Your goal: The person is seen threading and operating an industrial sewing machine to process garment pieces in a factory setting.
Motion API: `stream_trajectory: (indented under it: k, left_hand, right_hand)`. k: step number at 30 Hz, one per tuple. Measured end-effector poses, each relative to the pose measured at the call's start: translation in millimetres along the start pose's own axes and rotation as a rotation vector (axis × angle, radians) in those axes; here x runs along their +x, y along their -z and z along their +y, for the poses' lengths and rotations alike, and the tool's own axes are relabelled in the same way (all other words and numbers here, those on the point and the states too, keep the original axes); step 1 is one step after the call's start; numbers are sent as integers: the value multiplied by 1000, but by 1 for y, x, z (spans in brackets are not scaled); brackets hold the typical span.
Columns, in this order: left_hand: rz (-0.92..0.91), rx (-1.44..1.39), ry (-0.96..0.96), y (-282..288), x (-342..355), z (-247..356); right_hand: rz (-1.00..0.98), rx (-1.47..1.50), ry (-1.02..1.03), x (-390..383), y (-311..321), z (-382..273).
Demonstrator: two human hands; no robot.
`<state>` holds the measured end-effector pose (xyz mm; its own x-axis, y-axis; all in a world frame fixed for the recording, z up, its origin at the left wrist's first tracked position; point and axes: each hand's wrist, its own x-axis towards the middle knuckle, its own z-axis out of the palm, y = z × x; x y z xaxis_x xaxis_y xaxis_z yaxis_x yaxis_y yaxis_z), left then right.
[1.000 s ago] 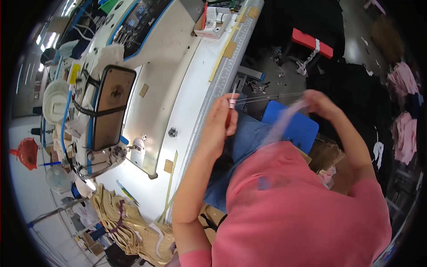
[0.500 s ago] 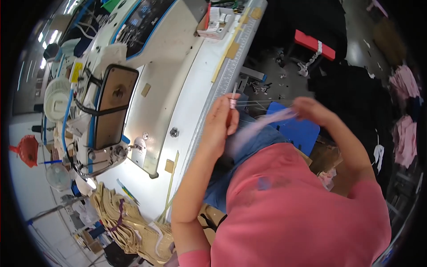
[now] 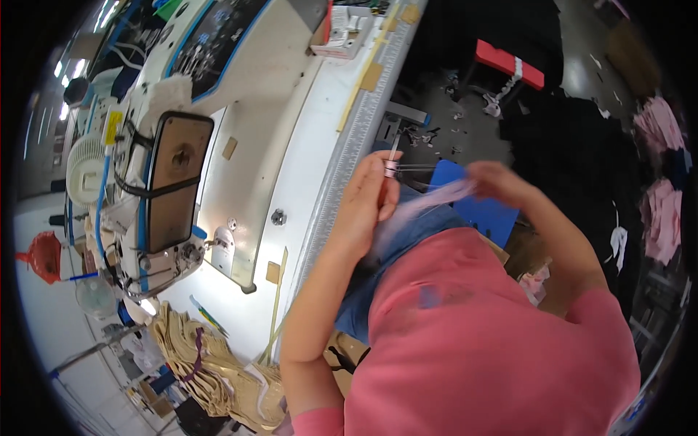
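Observation:
My left hand (image 3: pixel 366 207) is at the table's front edge, thumb and fingers closed round a small pink bundle (image 3: pixel 390 169). Thin metal rods (image 3: pixel 418 168) stick out beside it, one upward and others to the right. My right hand (image 3: pixel 500 183) is out to the right, above my lap, its fingers closed on the end of a pale pink fabric strip (image 3: pixel 436 198). Between the hands the strip slants down to the left, smeared by motion, and its lower end fades out under my left hand. Whether strip and bundle are one piece I cannot tell.
A sewing machine (image 3: pixel 240 182) with a phone (image 3: pixel 179 182) strapped to it stands on the white table (image 3: pixel 309 138) at left. Stacked tan cloth (image 3: pixel 196 356) is at lower left. Blue board (image 3: pixel 480 203), red-topped stool (image 3: pixel 509 64) and dark cloth (image 3: pixel 574 152) lie to the right.
My left hand has shifted slightly right relative to the table edge, along with the pink bundle. My right hand has come a little left with the strip. The whole view has tilted slightly.

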<state>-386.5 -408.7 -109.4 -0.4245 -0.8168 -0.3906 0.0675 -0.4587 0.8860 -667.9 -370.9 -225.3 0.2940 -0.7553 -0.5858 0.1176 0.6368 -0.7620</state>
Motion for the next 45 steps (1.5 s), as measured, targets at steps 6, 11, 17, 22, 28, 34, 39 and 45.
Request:
stream_trajectory:
  k: [6, 11, 17, 22, 28, 34, 39, 45]
  left_hand:
    - [42, 27, 25, 5, 4, -2]
    - [-98, -8, 86, -27, 10, -17]
    - [60, -2, -12, 10, 5, -4]
    - [63, 0, 35, 3, 11, -11]
    - [-61, -61, 90, -20, 11, -16]
    - [101, -4, 38, 12, 1, -6]
    - [28, 0, 88, -6, 5, -16]
    - [-28, 14, 48, -15, 6, -7]
  right_hand:
    - [736, 235, 65, -6, 164, 64]
    - [-302, -132, 418, -4, -68, -43]
    - [206, 164, 69, -7, 77, 33]
    - [500, 367, 224, -5, 133, 37]
    - [-379, -133, 252, 1, -70, -42]
    - [747, 166, -148, 7, 185, 78]
    - [325, -41, 347, 18, 48, 3]
    - [-406, -205, 90, 4, -39, -21]
